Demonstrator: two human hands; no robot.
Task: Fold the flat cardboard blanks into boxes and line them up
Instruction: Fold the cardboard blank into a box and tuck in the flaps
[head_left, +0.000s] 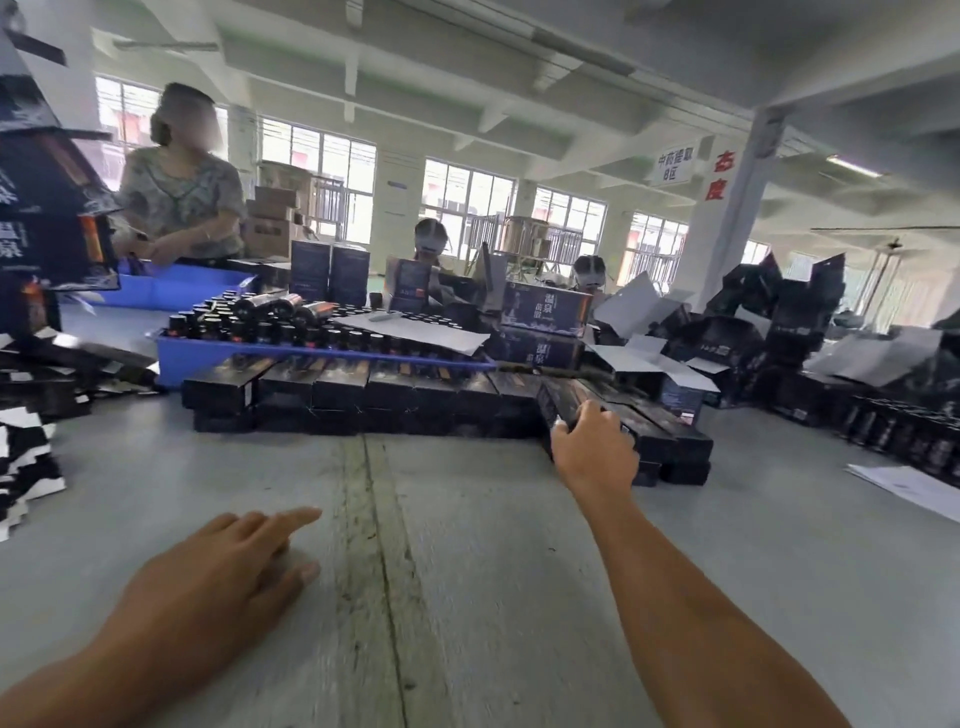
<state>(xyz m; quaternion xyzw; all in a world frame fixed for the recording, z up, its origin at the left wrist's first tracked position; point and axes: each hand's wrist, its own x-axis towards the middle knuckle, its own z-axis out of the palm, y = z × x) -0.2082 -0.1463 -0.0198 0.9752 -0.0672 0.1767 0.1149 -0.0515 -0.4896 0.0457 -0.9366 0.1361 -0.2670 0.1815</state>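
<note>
head view: right hand (595, 451) extended far right, fingers curled over end of dark folded box (597, 415) at right end of box row (363, 389). left hand (228, 566) near left, fingers straight, spread flat above grey counter (467, 571), holding nothing. flat blanks (26, 457) stacked far left. blue tray (208, 353) of bottles behind row.

boxes (363, 395) before tray (171, 358), blanks (26, 457) left
</note>
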